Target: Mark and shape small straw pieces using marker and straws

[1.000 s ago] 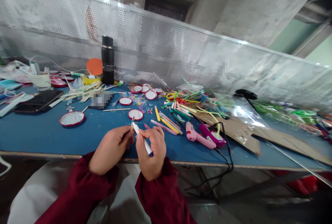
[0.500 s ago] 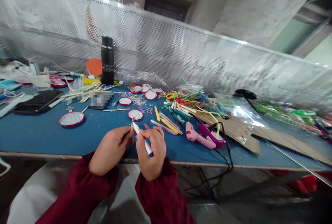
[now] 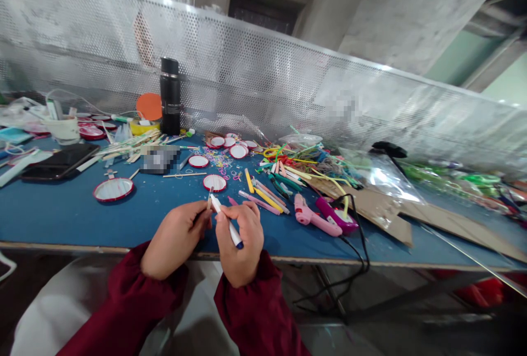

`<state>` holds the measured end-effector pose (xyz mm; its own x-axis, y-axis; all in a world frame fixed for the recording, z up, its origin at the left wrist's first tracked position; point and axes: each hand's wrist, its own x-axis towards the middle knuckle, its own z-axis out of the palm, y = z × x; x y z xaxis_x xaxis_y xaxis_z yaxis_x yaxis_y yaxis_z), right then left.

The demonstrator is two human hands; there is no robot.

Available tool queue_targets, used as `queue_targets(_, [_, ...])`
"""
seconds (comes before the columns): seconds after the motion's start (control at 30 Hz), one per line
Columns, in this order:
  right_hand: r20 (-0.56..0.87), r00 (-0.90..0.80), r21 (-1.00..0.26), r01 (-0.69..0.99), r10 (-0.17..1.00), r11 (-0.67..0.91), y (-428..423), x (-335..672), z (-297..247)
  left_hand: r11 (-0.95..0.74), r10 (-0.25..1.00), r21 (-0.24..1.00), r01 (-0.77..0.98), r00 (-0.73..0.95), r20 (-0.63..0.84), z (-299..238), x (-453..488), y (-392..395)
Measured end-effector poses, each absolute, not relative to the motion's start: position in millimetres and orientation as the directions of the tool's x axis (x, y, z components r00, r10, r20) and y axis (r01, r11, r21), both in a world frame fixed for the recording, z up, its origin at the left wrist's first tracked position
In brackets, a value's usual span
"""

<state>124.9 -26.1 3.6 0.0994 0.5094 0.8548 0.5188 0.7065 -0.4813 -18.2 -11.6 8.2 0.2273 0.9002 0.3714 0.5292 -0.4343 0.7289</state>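
Both my hands are together over the near edge of the blue table (image 3: 61, 213). My right hand (image 3: 241, 246) is closed around a white marker with a blue end (image 3: 227, 223), its tip pointing up and left. My left hand (image 3: 175, 240) is closed in a pinch on a small thin stick (image 3: 209, 200) that touches the marker's tip. A round red-rimmed disc (image 3: 214, 182) lies on the table just beyond my fingers, and several coloured pens (image 3: 263, 196) lie to the right of it.
Two pink glue guns (image 3: 325, 216) with a black cord lie to the right. A black bottle (image 3: 170, 96) stands at the back by a perforated metal screen. A phone (image 3: 61, 161), wooden sticks, more red discs (image 3: 113, 189) and cardboard (image 3: 387, 210) cover the table.
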Motion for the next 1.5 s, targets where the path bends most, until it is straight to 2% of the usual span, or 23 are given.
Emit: queue_targets(1.5, [0.841,0.1,-0.499,0.526,0.532,0.689,-27.9,125.4,5.1,-0.404,0.914,0.748,0.526,0.215,0.343,8.8,-19.4,-12.9])
